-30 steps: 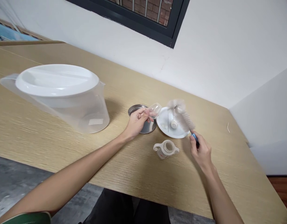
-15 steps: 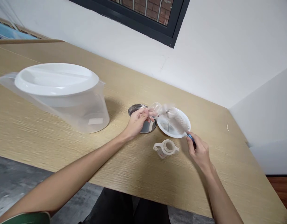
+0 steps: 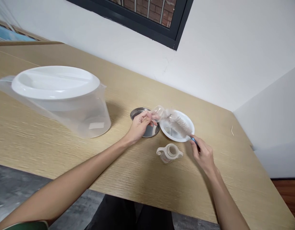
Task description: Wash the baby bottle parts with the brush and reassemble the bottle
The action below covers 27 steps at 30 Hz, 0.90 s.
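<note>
My left hand point(image 3: 140, 125) pinches a clear, dome-shaped bottle cap point(image 3: 158, 112) above a round metal tray. In my right hand point(image 3: 203, 150) is the blue handle of a bottle brush point(image 3: 181, 125). Its pale bristles reach left over a white bowl point(image 3: 191, 118), and the brush tip meets the mouth of the cap; how far it goes in is blurred. Below the bowl a baby bottle point(image 3: 170, 153) with two side handles stands upright, its top uncovered. The metal tray point(image 3: 151, 131) lies partly hidden under my left hand.
A large translucent pitcher point(image 3: 73, 116) with a white lid stands at the left of the wooden table point(image 3: 128, 179). Toward the right lies a small bent white strip point(image 3: 232, 130). Behind the table rises a white wall with a dark window frame point(image 3: 170, 41).
The brush head has shifted slightly at the cap, and its bristles look less smeared. Both hands keep their holds. The whole view has slid slightly left.
</note>
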Available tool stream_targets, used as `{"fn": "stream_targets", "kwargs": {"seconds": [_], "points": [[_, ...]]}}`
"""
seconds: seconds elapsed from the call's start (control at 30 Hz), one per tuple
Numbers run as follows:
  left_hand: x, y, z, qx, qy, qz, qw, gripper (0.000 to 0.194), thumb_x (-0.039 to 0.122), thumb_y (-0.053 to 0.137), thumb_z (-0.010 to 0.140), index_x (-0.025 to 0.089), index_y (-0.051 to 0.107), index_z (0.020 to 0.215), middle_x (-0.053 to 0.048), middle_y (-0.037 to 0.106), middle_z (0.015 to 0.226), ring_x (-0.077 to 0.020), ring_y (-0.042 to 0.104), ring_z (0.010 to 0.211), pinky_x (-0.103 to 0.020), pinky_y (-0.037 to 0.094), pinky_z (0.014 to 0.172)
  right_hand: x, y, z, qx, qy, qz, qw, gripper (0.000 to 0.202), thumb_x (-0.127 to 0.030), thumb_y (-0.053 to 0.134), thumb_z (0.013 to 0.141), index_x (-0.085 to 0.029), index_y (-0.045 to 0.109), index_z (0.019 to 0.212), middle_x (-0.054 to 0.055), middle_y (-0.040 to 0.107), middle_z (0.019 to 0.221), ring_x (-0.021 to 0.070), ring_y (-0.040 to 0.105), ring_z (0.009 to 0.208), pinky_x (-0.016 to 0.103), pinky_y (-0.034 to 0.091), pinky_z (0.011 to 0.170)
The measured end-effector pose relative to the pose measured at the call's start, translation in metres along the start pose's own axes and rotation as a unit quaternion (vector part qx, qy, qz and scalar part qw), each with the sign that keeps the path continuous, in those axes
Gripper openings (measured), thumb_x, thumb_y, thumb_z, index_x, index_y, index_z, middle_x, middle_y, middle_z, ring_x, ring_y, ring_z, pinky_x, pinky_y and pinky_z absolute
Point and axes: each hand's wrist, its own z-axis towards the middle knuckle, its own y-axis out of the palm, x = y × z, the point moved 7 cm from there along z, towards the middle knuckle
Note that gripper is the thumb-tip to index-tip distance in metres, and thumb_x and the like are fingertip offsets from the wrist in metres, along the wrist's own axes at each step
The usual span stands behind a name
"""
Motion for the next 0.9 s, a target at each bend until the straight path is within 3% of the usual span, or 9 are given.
{"fn": "stream_targets", "kwargs": {"seconds": [0.13,0.37,0.6,0.77,0.9], "points": [[0.001,0.002,-0.001,-0.005,-0.013,-0.009,1.0,0.057,0.069,0.062,0.082,0.014,0.068,0.097,-0.013,0.076,0.101,-0.0152,0.065,0.071,-0.027,0.049,0.068,0.002,-0.004,0.0,0.031,0.017,-0.005,0.999,0.029,-0.018,0.055,0.097,-0.018,0.063,0.124,0.009,0.075,0.109,0.0185,0.073,0.089,0.028,0.059,0.075],[0.002,0.003,-0.002,-0.012,-0.008,-0.01,1.0,0.061,0.069,0.063,0.082,0.015,0.067,0.11,-0.012,0.075,0.103,-0.0144,0.066,0.07,-0.026,0.049,0.065,-0.005,-0.002,0.002,0.004,-0.005,0.01,1.0,0.03,-0.015,0.055,0.096,-0.016,0.064,0.125,0.01,0.075,0.109,0.0196,0.073,0.092,0.028,0.059,0.077],[0.016,0.008,-0.004,-0.036,0.015,-0.01,0.999,0.056,0.059,0.076,0.077,0.015,0.06,0.108,-0.012,0.075,0.103,-0.0158,0.067,0.08,-0.027,0.052,0.072,-0.001,-0.001,0.002,0.004,0.0,0.008,1.0,0.03,-0.016,0.054,0.097,-0.016,0.063,0.126,0.01,0.075,0.106,0.0176,0.073,0.084,0.027,0.058,0.072],[0.011,0.005,-0.003,-0.03,0.002,-0.037,0.999,0.059,0.045,0.086,0.07,0.018,0.054,0.111,-0.011,0.075,0.103,-0.0183,0.07,0.09,-0.029,0.051,0.079,-0.001,0.0,0.002,0.001,0.008,0.012,1.0,0.03,-0.017,0.055,0.097,-0.017,0.063,0.126,0.007,0.075,0.101,0.015,0.071,0.074,0.026,0.057,0.069],[0.008,0.002,-0.002,-0.024,-0.013,-0.05,0.998,0.067,0.039,0.091,0.064,0.019,0.052,0.115,-0.009,0.074,0.106,-0.0149,0.069,0.085,-0.025,0.049,0.074,-0.001,0.0,0.002,-0.002,0.008,0.011,1.0,0.03,-0.018,0.054,0.098,-0.017,0.063,0.126,0.008,0.076,0.104,0.0158,0.071,0.077,0.027,0.057,0.069]]}}
